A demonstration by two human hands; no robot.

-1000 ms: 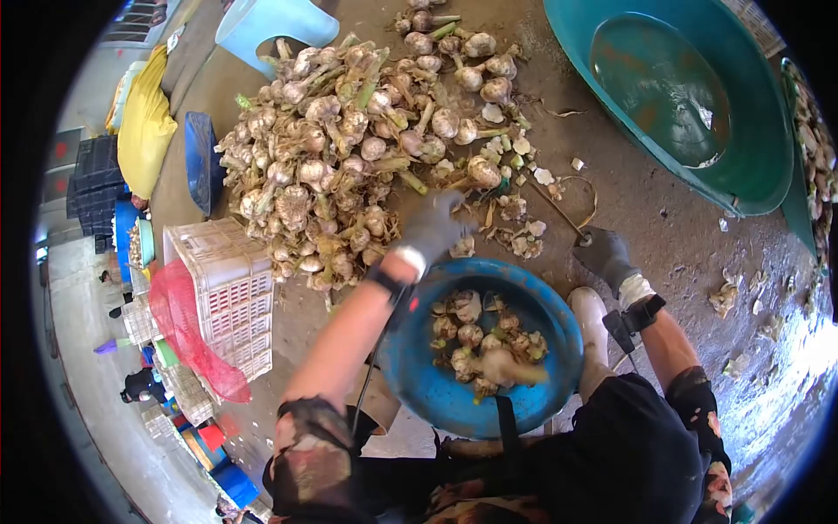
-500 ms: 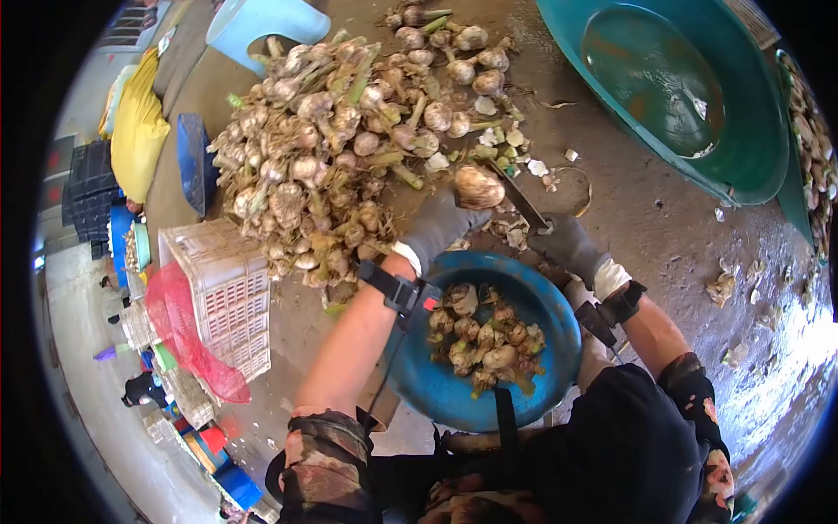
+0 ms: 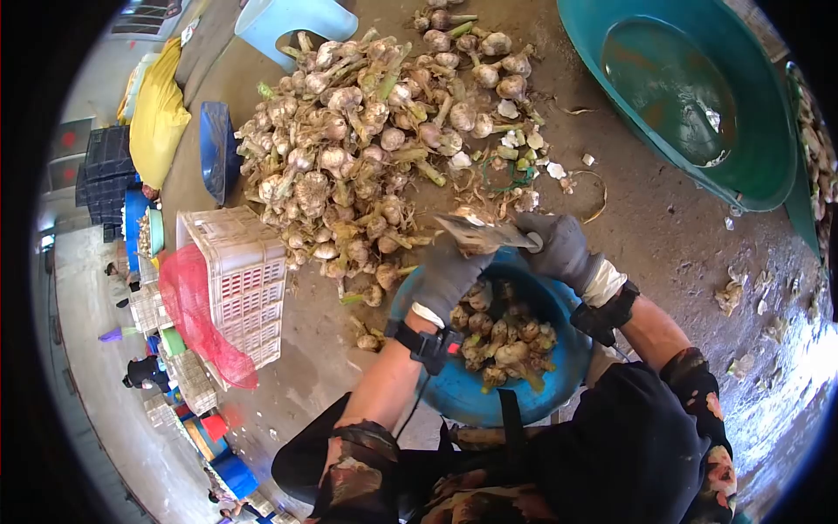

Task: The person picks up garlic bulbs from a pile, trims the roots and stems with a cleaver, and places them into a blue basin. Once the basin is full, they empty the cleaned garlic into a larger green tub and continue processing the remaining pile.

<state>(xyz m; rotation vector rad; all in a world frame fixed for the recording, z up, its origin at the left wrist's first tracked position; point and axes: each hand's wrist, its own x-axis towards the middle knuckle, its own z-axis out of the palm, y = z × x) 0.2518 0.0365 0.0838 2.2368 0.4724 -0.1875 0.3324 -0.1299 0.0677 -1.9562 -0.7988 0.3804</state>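
My left hand [image 3: 447,278], in a grey glove, is closed around a garlic bulb [image 3: 472,215], mostly hidden behind a blade. In my gloved right hand [image 3: 560,251] is a knife [image 3: 489,234], its flat blade lying across the bulb. Both hands are above the far rim of a blue basin [image 3: 449,403]. Inside the basin lie several trimmed garlic bulbs [image 3: 511,349]. Beyond my left hand spreads a big heap of garlic [image 3: 340,166] with stalks and roots on. Cut stem pieces and peel [image 3: 524,157] are scattered on the floor past the knife.
A large green tub [image 3: 602,83] stands at the upper right. On the left are a white crate [image 3: 249,288] with red netting [image 3: 196,306], a blue scoop-like container [image 3: 216,153] and a yellow sack [image 3: 157,113]. A light blue stool [image 3: 301,17] is behind the heap.
The bulb and knife have come closer to my body, toward the basin. The blade has turned from pointing away to lying leftward across the bulb. The view has shifted slightly.
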